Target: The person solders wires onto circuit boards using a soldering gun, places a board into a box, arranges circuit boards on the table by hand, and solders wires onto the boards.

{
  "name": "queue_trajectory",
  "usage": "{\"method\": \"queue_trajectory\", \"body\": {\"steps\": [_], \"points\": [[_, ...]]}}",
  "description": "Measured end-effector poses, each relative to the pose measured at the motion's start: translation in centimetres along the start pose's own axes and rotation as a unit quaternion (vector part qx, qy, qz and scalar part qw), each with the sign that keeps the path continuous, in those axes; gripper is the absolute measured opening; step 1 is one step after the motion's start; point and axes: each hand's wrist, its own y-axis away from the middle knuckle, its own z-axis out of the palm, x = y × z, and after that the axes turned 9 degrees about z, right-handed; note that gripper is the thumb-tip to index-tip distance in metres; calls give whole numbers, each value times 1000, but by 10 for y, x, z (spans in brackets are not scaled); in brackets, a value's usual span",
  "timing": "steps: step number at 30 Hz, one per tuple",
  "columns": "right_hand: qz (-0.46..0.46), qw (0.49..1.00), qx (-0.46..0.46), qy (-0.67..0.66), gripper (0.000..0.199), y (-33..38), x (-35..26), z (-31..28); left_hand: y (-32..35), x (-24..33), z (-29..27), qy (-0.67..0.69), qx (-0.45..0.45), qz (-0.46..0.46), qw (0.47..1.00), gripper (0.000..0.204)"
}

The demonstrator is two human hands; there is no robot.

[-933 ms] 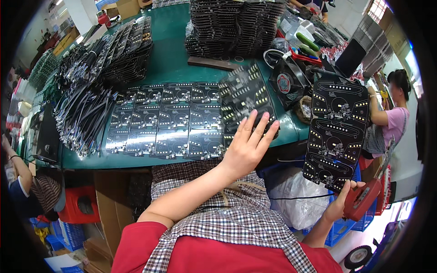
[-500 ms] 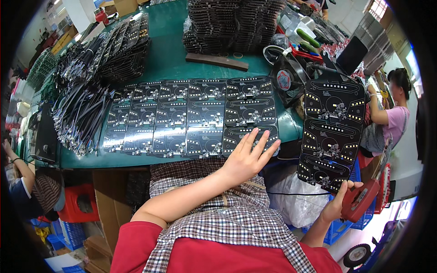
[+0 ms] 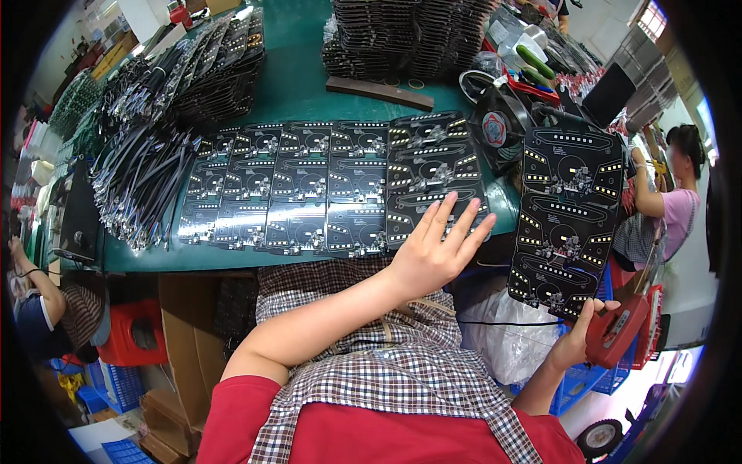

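My left hand [image 3: 434,251] lies with fingers spread on the near end of the rightmost black circuit board panel [image 3: 433,166], which sits slightly aslant. Left of that panel, a row of similar panels [image 3: 297,185] covers the front of the green table, each carrying small pale components. Off the table's right side, my right hand [image 3: 576,340] grips another long circuit board panel [image 3: 570,224] by its lower edge, holding it raised with its component side showing. Part of the right hand's fingers is hidden behind that panel.
Bundles of dark cables [image 3: 143,185] and stacked boards [image 3: 216,69] fill the table's left. Tall board stacks [image 3: 410,39] stand at the back behind a dark bar [image 3: 379,93]. A black round device [image 3: 498,124] is at the right, near a co-worker in pink [image 3: 671,193].
The whole view has shifted slightly. My left hand has moved a little forward and right, and the rightmost panel under it has turned slightly. The right hand keeps hold of its panel.
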Motion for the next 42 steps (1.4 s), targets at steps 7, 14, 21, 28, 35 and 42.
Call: {"method": "queue_trajectory", "body": {"steps": [7, 14, 21, 28, 35, 42], "points": [[28, 999, -5, -22, 45, 2, -5, 7, 27, 24, 24, -11, -38, -41, 998, 47], [39, 999, -14, -27, 45, 3, -6, 13, 19, 22, 22, -2, -47, -46, 998, 47], [30, 999, -18, -22, 46, 3, -2, 10, 27, 26, 32, 22, -94, -53, 994, 51], [22, 999, -21, 24, 65, 3, -5, 16, 23, -1, -2, 109, -247, -64, 961, 73], [30, 999, -21, 39, 52, 1, -17, 23, 39, -60, -19, 119, -267, -125, 948, 54], [14, 999, -41, 14, 52, -3, -18, 25, 36, -57, -25, 120, -254, -142, 949, 41]]}}
